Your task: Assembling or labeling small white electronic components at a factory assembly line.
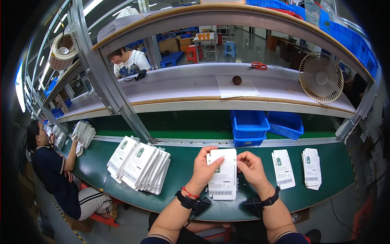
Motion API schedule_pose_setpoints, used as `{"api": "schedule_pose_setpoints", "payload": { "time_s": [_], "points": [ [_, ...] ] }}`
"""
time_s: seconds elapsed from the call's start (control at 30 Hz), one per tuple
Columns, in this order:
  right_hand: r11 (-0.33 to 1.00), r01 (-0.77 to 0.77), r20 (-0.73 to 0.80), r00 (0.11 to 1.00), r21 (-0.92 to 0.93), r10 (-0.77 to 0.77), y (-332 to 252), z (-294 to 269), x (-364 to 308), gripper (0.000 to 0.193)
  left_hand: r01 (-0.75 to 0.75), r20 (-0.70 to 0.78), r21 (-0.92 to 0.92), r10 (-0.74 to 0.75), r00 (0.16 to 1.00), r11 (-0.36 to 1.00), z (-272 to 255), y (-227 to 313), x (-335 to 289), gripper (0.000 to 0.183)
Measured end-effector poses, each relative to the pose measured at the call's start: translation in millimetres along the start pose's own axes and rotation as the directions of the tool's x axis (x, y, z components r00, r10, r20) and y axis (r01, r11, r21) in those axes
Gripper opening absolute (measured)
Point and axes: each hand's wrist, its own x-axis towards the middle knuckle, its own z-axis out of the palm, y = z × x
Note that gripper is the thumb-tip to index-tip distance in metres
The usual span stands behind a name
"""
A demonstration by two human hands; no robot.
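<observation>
A small stack of white flat rectangular packs (222, 185) with green print stands slightly tilted over the green bench in front of me. My left hand (207, 166) grips its left side, thumb across the top face. At its upper right edge is my right hand (250, 167), its fingers curled in a pinch; whatever they hold is hidden. On the left lies a big heap of similar packs (140, 164), overlapping in rows. To the right sit one low pile of packs (283, 168) and a taller, narrower pile (311, 168).
Blue bins (250, 124) stand behind the packs, under a white shelf (183, 87). That shelf carries red-handled scissors (258, 66), a round brown ball (237, 80) and a fan (321, 77). A metal post (134, 122) rises behind the heap. A co-worker (57, 171) sits at the left.
</observation>
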Motion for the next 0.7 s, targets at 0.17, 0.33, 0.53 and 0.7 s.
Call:
{"api": "schedule_pose_setpoints", "payload": {
  "time_s": [0.17,0.33,0.53,0.7],
  "points": [
    [0.988,-0.149,0.019,0.988,-0.041,0.15,-5,6,-3,0.011,-0.119,-0.173,-0.014,0.115,0.978,0.993,-6,-9,4,0.03],
    [0.949,-0.15,0.161,0.967,-0.276,0.199,0,1,-4,0.015,-0.014,-0.081,-0.311,-0.011,0.997,0.95,-10,2,2,0.031],
    [0.972,-0.232,0.235,0.944,-0.019,0.23,-11,8,-6,0.014,0.273,0.306,-0.525,-0.121,0.944,0.806,-20,-6,-2,0.061],
    [0.964,-0.253,0.316,0.924,0.084,0.215,-8,8,-7,0.016,0.344,0.523,-0.505,-0.036,0.851,0.792,-6,10,-2,0.113]
  ]
}}
